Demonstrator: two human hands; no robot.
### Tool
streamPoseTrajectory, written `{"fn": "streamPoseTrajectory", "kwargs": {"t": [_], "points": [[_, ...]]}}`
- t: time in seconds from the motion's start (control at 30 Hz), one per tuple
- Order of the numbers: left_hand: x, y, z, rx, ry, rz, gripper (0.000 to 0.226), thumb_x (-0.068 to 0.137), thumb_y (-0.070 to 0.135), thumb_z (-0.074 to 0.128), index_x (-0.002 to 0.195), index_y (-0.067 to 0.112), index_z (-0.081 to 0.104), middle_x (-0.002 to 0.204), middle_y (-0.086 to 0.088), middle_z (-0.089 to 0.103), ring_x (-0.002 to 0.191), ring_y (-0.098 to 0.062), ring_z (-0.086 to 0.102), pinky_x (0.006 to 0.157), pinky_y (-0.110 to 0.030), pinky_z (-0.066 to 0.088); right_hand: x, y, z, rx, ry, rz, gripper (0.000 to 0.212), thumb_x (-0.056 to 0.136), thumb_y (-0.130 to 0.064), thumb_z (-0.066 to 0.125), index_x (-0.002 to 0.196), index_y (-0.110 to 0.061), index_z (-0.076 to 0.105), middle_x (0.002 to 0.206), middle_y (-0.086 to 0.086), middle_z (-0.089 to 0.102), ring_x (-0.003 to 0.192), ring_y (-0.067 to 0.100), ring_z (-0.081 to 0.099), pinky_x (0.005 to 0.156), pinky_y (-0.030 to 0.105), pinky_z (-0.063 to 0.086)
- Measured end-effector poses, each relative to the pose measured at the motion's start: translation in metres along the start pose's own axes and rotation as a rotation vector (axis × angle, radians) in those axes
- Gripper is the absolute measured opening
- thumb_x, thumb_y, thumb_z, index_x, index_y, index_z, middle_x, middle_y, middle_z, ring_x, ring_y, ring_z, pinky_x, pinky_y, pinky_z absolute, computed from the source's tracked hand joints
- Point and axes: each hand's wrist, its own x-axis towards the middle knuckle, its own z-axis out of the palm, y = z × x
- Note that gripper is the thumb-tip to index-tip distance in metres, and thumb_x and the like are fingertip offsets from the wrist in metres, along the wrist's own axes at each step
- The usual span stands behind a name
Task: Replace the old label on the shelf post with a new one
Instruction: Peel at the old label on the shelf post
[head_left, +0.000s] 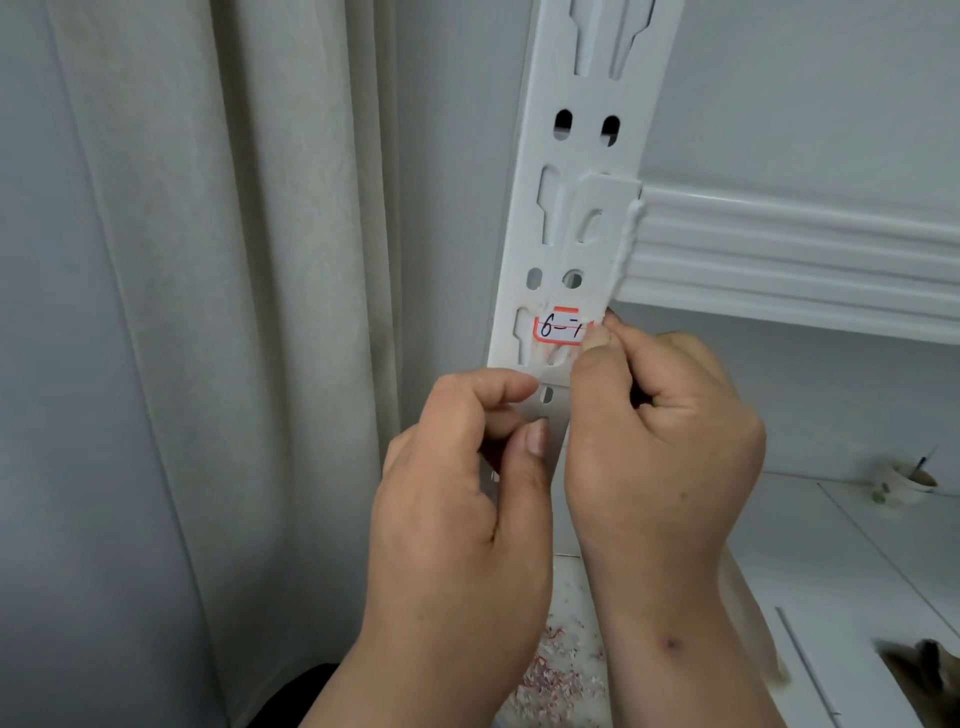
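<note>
Red-edged paper, the label (562, 329) sits on the post (571, 249), its long axis running across the post from 9 to 3 o'clock. Your right hand (660, 431) is nearer, its grip pinching the label's 3 o'clock end. Your left hand (462, 467) lies at 7 o'clock below, fingers curled, probably pinching something small against the post, though I cannot tell.

Red-bordered label (561, 330) on white shelf post (582, 156), centre of frame: handwritten "6-" then a partial stroke, maybe "1"; right end hidden by right hand (660, 426). No other text readable.
</note>
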Motion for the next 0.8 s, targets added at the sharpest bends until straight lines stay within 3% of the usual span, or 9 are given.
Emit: {"fn": "streamPoseTrajectory", "kwargs": {"t": [0.27, 0.47, 0.7, 0.8], "points": [[0.008, 0.005, 0.001, -0.021, 0.028, 0.019, 0.022, 0.086, 0.027, 0.056, 0.097, 0.046, 0.052, 0.091, 0.028, 0.062, 0.088, -0.003, 0.060, 0.075, -0.012, 0.044, -0.001, -0.003, 0.000, 0.045, -0.031, 0.091, 0.020, 0.084, -0.027, 0.061, 0.076, -0.018, 0.077, 0.060, -0.002, 0.057, 0.059, 0.006, 0.055, 0.053, 0.005, 0.036], [0.013, 0.006, 0.003, -0.049, 0.034, 0.052, 0.027, 0.084, 0.019, 0.060, 0.096, 0.042, 0.051, 0.092, 0.020, 0.061, 0.086, 0.003, 0.059, 0.073, -0.003, 0.040, 0.000, -0.002, 0.000, 0.019, -0.017, 0.064, 0.024, 0.085, -0.020, 0.062, 0.063, -0.015, 0.071, 0.056, 0.001, 0.055, 0.058, 0.009, 0.054, 0.051, 0.005, 0.034], [0.007, 0.002, 0.006, -0.037, 0.021, 0.036, 0.035, 0.078, 0.013, 0.065, 0.095, 0.041, 0.055, 0.091, 0.018, 0.062, 0.085, 0.000, 0.060, 0.074, -0.002, 0.040, 0.000, 0.001, -0.002, 0.004, -0.034, 0.057, 0.023, 0.083, -0.015, 0.060, 0.063, -0.011, 0.071, 0.054, 0.001, 0.051, 0.055, 0.007, 0.049, 0.051, 0.005, 0.033], [0.007, 0.002, 0.005, -0.028, 0.029, 0.019, 0.032, 0.079, 0.017, 0.065, 0.095, 0.043, 0.054, 0.094, 0.022, 0.063, 0.088, 0.002, 0.061, 0.078, -0.004, 0.041, 0.000, -0.001, -0.003, 0.044, -0.058, 0.110, 0.024, 0.082, -0.019, 0.058, 0.062, -0.016, 0.071, 0.055, -0.001, 0.053, 0.053, 0.008, 0.050, 0.051, 0.008, 0.034]]}}
